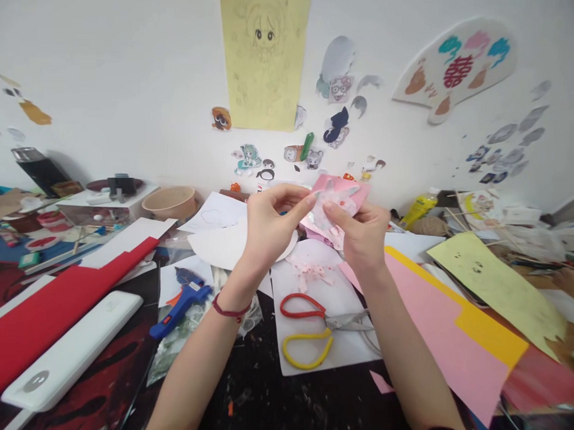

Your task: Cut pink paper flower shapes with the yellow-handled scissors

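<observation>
A pink paper piece (320,186) with a whitish, pink-spotted shape (332,207) on it is held up between both hands. My left hand (278,218) pinches its left edge with thumb and fingers. My right hand (362,234) grips the right side, thumb pressed on the whitish shape and fingers behind, partly hidden. Below the hands, scissors (330,321) with one red and one yellow handle lie on a white sheet (290,364). Small pink scraps (310,270) are scattered on that sheet.
A blue glue gun (181,308) and a white power bank (74,351) lie left, beside red card (68,307). Pink sheets (439,323) and yellow card (491,335) lie right. Behind are a round wooden bowl (169,202) and a yellow bottle (419,208).
</observation>
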Demonstrator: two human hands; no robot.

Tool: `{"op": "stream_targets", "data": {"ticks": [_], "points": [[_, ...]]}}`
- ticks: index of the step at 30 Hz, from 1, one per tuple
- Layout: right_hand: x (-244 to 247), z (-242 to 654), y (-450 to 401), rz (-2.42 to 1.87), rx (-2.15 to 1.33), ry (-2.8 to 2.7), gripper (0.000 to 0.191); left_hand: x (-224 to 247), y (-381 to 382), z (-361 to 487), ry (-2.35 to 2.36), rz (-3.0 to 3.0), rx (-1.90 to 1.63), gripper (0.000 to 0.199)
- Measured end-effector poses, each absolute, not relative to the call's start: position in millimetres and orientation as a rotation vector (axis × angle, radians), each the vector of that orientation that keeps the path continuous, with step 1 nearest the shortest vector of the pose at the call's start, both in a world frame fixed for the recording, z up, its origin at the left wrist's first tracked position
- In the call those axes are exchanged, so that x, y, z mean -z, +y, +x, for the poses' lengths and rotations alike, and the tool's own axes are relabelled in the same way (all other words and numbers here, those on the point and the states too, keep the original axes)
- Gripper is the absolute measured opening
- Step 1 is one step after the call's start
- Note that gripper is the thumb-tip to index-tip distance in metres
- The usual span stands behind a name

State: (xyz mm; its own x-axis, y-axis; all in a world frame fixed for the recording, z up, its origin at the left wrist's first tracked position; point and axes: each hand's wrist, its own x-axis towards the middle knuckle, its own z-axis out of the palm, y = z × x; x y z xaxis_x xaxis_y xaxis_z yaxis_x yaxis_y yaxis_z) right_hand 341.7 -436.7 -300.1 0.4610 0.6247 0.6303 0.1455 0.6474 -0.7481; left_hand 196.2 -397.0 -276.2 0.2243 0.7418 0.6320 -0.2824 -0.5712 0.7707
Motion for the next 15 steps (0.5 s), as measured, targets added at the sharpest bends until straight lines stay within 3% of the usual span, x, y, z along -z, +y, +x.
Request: {"op": "stream_targets", "data": {"ticks": [9,15], "points": [[293,340,-445,-0.855,-0.498,-1.159,0.022,274,-409,197,0.412,1.77,-1.575,0.009],[291,344,-447,-0.847,-0.381,-1.162,0.02,270,-398,191,0.417,1.824,-1.537,0.014]]}}
